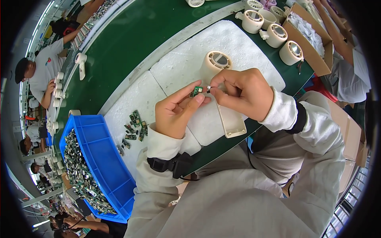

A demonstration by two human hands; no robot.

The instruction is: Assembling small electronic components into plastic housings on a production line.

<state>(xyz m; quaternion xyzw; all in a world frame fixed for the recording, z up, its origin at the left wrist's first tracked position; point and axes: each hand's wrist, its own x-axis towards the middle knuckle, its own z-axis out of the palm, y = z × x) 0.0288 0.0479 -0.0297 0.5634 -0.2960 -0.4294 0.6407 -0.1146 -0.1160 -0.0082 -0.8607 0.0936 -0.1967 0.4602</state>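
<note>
One board in hand: the left hand (174,115) pinches a small green circuit board (196,91) between thumb and forefinger, above the white foam pad (174,67).
Right hand: the right hand (242,93) has its fingers closed narrow on a tiny white connector (209,88) at the board's right edge — touching the board, as far as the view shows.
Fan housing: a cream fan housing (216,63) lies on the pad just behind the hands, round grille up, its handle running toward the person under the right hand; the open handle end (232,123) shows at the pad's near edge.
Progress: judged early to middle for this unit — the board is outside the housing, and the connector seems to be at the point of joining. Seating the board in the housing appears left to do.
Loose stock: a small heap of boards (133,127) lies on the pad, left of the left hand.
Blue bin: the blue bin (107,158) at the left holds many more green boards (79,170), banked along its far side; its near half is bare.
Cardboard box: the box (313,59) at upper right holds white bagged parts (307,29) — kind not clear.
Other housings: several cream housings (274,33) stand on the green table (131,35) beside that box.
Nearby: other people (41,71) work along the table at far left.
</note>
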